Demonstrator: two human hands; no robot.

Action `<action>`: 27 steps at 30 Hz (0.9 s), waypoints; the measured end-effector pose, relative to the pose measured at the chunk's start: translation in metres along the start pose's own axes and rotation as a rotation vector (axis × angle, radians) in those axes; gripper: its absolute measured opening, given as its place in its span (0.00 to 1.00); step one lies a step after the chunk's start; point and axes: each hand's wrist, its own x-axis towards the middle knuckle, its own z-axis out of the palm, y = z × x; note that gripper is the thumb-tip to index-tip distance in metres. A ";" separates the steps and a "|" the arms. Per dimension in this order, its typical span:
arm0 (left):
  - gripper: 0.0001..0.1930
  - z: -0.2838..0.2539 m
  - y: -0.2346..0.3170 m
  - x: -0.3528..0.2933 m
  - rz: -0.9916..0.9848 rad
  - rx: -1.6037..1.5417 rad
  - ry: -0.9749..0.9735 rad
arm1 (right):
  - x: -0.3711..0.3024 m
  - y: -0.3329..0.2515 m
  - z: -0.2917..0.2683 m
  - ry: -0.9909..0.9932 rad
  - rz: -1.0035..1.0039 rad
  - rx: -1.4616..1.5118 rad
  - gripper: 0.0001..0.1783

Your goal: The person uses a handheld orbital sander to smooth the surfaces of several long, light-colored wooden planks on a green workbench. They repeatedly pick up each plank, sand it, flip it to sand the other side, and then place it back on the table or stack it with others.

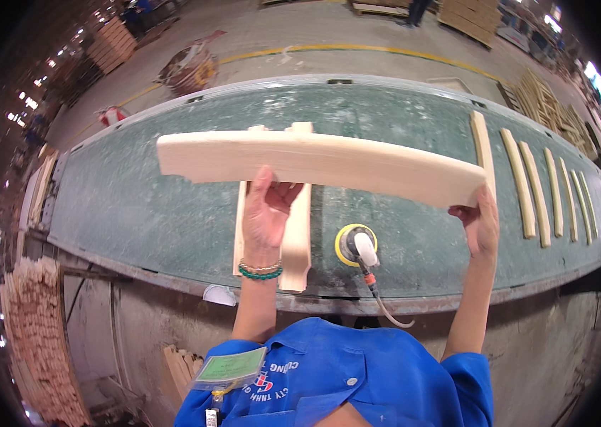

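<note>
A long, pale, slightly curved wooden board [322, 161] is held up above the green worktable [137, 213]. My left hand [266, 213] grips its lower edge left of the middle, thumb on the near face and fingers behind. At the board's right end, my right hand [482, 220] holds the lower corner, its fingers partly hidden. Below the left hand, two pale wooden boards [295, 249] lie side by side on the table, partly covered by the held board and my left arm. Between my arms rests an orbital sander [359, 246] with a yellow pad rim and a hose.
Several narrow wooden strips [532, 192] lie spaced apart on the table's right side, with one longer strip [483, 142] nearest the held board. Stacked wood [41, 341] stands at the lower left. Beyond the table are a round container [190, 70] and stacked wooden pieces [544, 99].
</note>
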 end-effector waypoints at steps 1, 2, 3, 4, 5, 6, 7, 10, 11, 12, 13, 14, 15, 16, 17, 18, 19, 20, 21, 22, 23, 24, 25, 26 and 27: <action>0.34 -0.004 0.000 0.000 0.003 0.000 -0.008 | 0.001 0.000 0.001 -0.012 0.000 0.012 0.25; 0.34 -0.001 -0.001 0.000 -0.007 -0.009 -0.018 | 0.001 0.000 -0.001 -0.012 0.002 0.016 0.25; 0.35 0.002 0.000 -0.004 0.001 0.027 -0.069 | 0.000 0.001 -0.002 -0.012 0.003 0.019 0.24; 0.35 0.001 0.000 -0.005 0.002 0.021 -0.062 | 0.000 0.003 -0.002 -0.005 0.002 0.022 0.24; 0.35 0.001 0.003 -0.007 0.008 0.020 -0.053 | 0.001 0.005 0.000 -0.002 0.001 0.030 0.24; 0.36 0.000 0.005 -0.009 0.014 0.020 -0.044 | 0.001 0.007 0.002 0.000 0.001 0.039 0.24; 0.36 -0.003 0.004 -0.010 0.024 0.014 -0.065 | 0.000 0.008 0.000 0.011 0.010 0.048 0.23; 0.36 0.001 -0.003 -0.013 -0.001 0.050 0.006 | 0.003 0.012 -0.009 0.040 0.030 0.109 0.22; 0.24 0.006 -0.007 -0.013 -0.002 -0.040 0.075 | 0.006 0.017 -0.012 0.045 0.035 0.152 0.22; 0.23 0.009 -0.009 -0.013 0.003 -0.038 0.085 | 0.008 0.019 -0.022 0.059 0.038 0.185 0.22; 0.23 0.018 -0.016 -0.012 -0.011 -0.062 0.072 | 0.010 0.027 -0.053 0.100 0.062 0.279 0.21; 0.23 0.019 -0.020 -0.014 -0.016 -0.062 0.086 | 0.011 0.034 -0.048 0.098 0.117 0.345 0.22; 0.20 0.017 -0.022 -0.018 -0.006 -0.049 0.123 | 0.011 0.042 -0.027 0.096 0.180 0.415 0.22; 0.19 0.011 -0.026 -0.023 -0.027 -0.037 0.157 | 0.009 0.049 -0.002 0.096 0.239 0.485 0.23; 0.18 0.002 -0.037 -0.028 -0.059 -0.036 0.181 | 0.005 0.055 0.017 0.000 0.300 0.570 0.23; 0.18 -0.002 -0.046 -0.035 -0.094 -0.034 0.206 | 0.000 0.065 0.038 -0.094 0.364 0.656 0.24; 0.13 -0.002 -0.055 -0.046 -0.124 -0.013 0.199 | -0.008 0.076 0.065 -0.048 0.422 0.660 0.24; 0.13 0.004 -0.061 -0.059 -0.176 0.009 0.244 | -0.014 0.082 0.079 -0.007 0.474 0.662 0.25; 0.14 -0.009 -0.068 -0.073 -0.340 0.100 0.151 | -0.014 0.091 0.077 0.030 0.506 0.611 0.25; 0.15 -0.026 -0.072 -0.086 -0.504 0.195 0.055 | -0.014 0.105 0.074 0.069 0.537 0.563 0.25; 0.15 -0.030 -0.073 -0.102 -0.549 0.377 -0.211 | -0.013 0.116 0.068 0.119 0.570 0.512 0.26; 0.16 -0.028 -0.067 -0.111 -0.589 0.555 -0.471 | -0.013 0.122 0.064 0.105 0.590 0.452 0.26; 0.21 -0.030 -0.057 -0.117 -0.727 0.634 -0.445 | -0.012 0.127 0.059 0.088 0.611 0.390 0.26; 0.25 -0.024 -0.044 -0.120 -0.456 0.977 -0.411 | -0.016 0.134 0.058 0.064 0.643 0.328 0.26; 0.28 -0.020 -0.032 -0.116 -0.164 1.303 -0.370 | -0.015 0.137 0.063 0.045 0.633 0.269 0.31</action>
